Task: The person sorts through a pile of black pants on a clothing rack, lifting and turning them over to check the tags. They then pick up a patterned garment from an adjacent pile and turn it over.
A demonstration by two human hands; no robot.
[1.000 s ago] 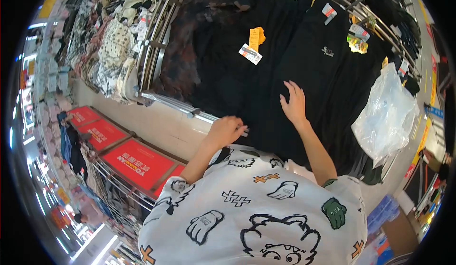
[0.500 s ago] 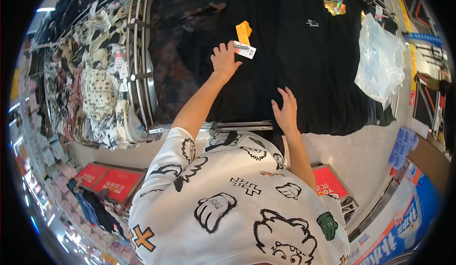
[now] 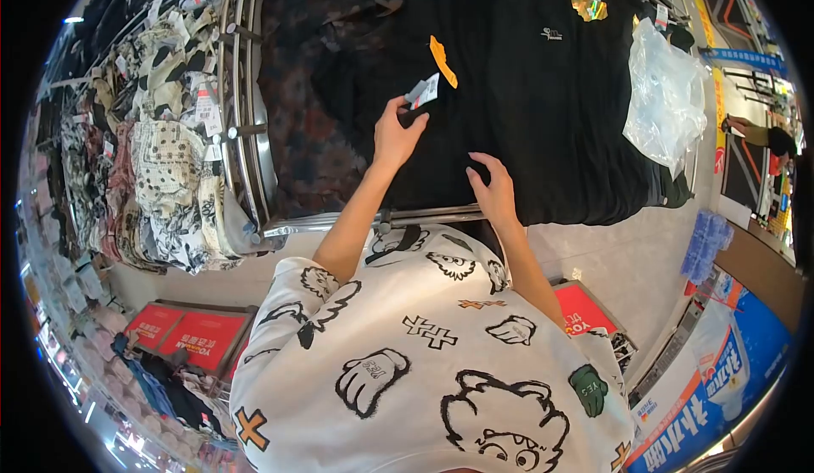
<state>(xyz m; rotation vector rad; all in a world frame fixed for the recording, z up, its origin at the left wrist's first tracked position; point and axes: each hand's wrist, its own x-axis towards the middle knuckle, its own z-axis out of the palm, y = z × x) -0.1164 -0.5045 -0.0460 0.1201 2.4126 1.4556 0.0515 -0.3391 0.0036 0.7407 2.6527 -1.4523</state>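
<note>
- Head view: the left hand is pinching a white tag, which is jutting from the fingertips toward one o'clock.
- An orange tag is lying just beyond, toward one o'clock.
- The right hand is staying loosely spread over black clothing, at the white tag's five o'clock.

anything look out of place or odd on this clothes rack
Yes, a crumpled clear plastic bag lies over the right end of the black clothes, looking odd among tagged garments. The white tag sits tilted, but the left hand is holding it. No spill or damage shows.
</note>
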